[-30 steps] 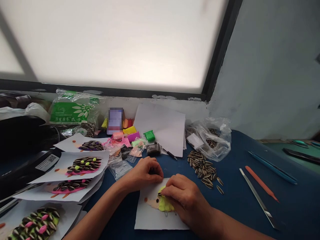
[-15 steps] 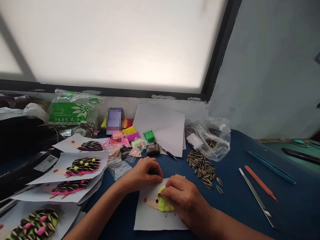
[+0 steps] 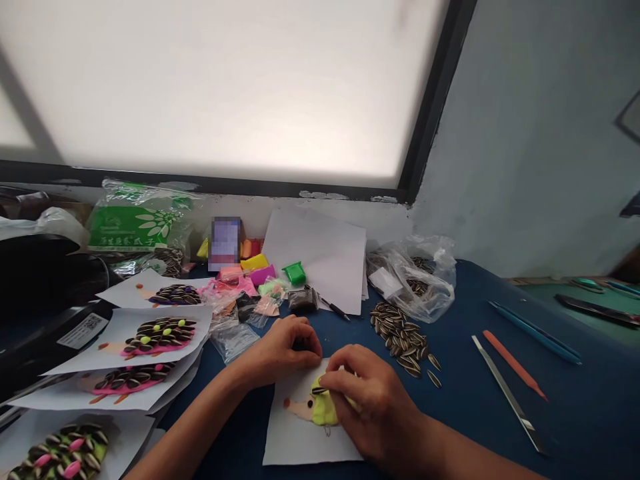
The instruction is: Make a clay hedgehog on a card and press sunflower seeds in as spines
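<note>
A white sheet of paper (image 3: 290, 443) carries a hedgehog picture: a peach clay snout, a brown nose, a black eye and a yellow-green clay body (image 3: 324, 410). Pencilled legs show below the body. My right hand (image 3: 373, 400) is over the body, its thumb and index finger pinched at a striped sunflower seed (image 3: 319, 391) against the upper front of the clay. The fingers hide the body's rear. With curled fingers, my left hand (image 3: 293, 343) presses on the sheet's top edge; its fingertips are partly hidden.
Loose sunflower seeds (image 3: 400, 333) lie right of the paper, before a clear plastic bag (image 3: 435, 293). Finished hedgehog pictures (image 3: 113, 353) are stacked at left. Clay packets (image 3: 255, 273) and a pen (image 3: 335, 309) lie behind. Tweezers (image 3: 535, 331) and clay tools (image 3: 515, 367) are at right.
The whole view has shifted slightly, moving the scene left. My right fingers have shifted a little on the body, and more of the striped seed shows. My left hand stays at the sheet's top edge.
</note>
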Demonstrator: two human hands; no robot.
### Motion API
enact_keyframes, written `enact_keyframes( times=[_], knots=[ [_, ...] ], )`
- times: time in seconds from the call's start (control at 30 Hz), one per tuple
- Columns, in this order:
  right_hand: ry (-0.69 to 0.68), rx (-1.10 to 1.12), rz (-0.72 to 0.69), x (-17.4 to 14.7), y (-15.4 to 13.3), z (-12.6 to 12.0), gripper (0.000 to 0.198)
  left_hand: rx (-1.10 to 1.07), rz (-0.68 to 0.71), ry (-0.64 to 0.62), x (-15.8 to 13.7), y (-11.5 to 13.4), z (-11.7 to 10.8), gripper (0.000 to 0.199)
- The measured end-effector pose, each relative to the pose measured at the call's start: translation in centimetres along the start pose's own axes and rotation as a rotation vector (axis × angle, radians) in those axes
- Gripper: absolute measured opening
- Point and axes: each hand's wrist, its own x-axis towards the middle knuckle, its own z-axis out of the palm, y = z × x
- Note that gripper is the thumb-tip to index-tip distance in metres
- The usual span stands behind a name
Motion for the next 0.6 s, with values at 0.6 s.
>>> enact_keyframes(
  times=[0.6],
  knots=[
    [-0.37,-0.447,0.509,2.7,7.7,-5.3,0.021,-0.009,-0.084,-0.065,-0.2,1.1,-0.5,0.018]
  ],
)
